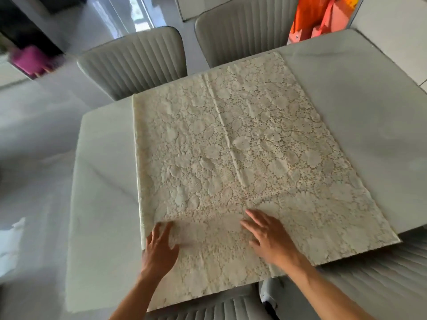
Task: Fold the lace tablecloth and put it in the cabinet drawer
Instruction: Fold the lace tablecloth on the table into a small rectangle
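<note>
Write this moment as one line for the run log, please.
stage: folding | lace tablecloth: flat on table, creased | left hand: flat on near edge | right hand: flat on cloth

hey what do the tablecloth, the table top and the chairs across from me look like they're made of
Tablecloth: cream lace, probably cotton or synthetic thread; open floral and leaf pattern, matte.
Table top: pale grey stone look with faint veining, maybe marble or sintered stone; smooth, soft sheen.
Chairs: grey upholstery with vertical channel stitching, likely faux leather; slight gloss.
</note>
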